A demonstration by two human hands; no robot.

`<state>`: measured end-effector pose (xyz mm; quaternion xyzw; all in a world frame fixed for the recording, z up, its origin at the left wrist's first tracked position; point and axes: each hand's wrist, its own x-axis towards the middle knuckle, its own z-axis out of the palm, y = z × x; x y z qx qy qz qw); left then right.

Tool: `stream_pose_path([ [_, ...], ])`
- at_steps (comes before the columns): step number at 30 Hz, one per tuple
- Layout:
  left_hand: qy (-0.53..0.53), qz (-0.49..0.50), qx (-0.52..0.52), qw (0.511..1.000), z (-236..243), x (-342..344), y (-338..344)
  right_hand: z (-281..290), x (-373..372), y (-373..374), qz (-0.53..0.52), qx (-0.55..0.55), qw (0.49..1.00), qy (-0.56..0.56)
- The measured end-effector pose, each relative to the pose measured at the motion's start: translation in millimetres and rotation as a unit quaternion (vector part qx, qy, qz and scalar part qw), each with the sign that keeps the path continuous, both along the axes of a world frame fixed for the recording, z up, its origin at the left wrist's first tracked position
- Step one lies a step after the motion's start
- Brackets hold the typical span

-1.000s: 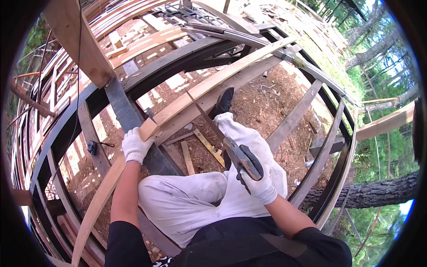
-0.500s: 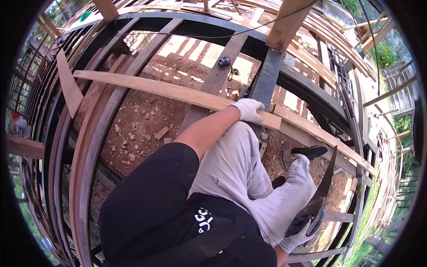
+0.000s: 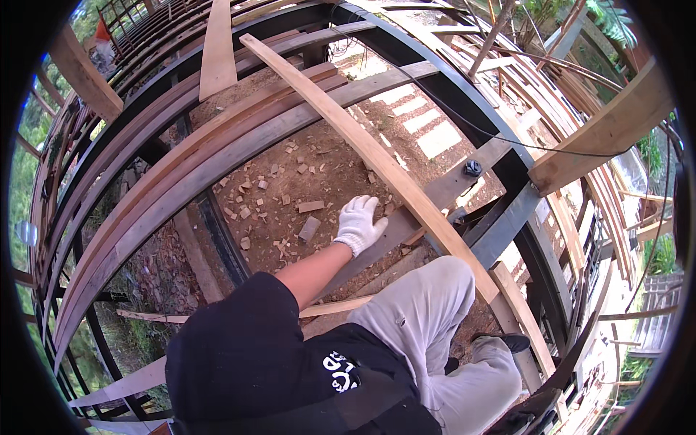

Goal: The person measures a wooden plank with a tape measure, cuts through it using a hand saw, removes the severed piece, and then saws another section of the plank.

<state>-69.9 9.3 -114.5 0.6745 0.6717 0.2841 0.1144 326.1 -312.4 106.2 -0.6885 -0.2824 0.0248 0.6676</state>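
Observation:
My left hand [image 3: 360,225], in a white knit glove, is held out with its fingers stretched and nothing in it. It is beside a long light wooden board [image 3: 362,145] and appears above a grey plank [image 3: 377,243]. The board runs diagonally over the grey plank and a dark beam; my bent knee is at its near end. At the lower right is a handsaw [image 3: 569,366], its dark blade pointing up and its handle end low in the picture. My right hand does not show.
A small black device [image 3: 473,168] lies on the grey plank. Dark metal beams [image 3: 500,221] frame the space around me. Offcuts [image 3: 310,206] litter the dirt below. A wooden post [image 3: 605,138] rises at the right, with a thin cable beside it. Long planks [image 3: 210,152] lie at the left.
My left hand has let go of the board and moved left. My view has turned, shifting the scene. My right hand, earlier on the saw's handle, has left the picture.

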Motion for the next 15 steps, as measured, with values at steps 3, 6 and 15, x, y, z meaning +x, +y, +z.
stream_pose_path([
  [3,-0.036,0.086,-0.163,0.982,-16.4,-30.5,-11.0,33.7,11.3,10.5,0.046,0.024,0.998,-0.019],
  [6,-0.144,0.079,-0.325,0.931,-20.8,-34.5,-12.7,60.4,22.3,34.1,0.098,0.023,0.993,-0.068],
  [15,0.009,0.002,-0.263,0.965,13.1,19.9,-24.5,-4.3,62.3,236.5,0.232,-0.333,0.845,-0.349],
])
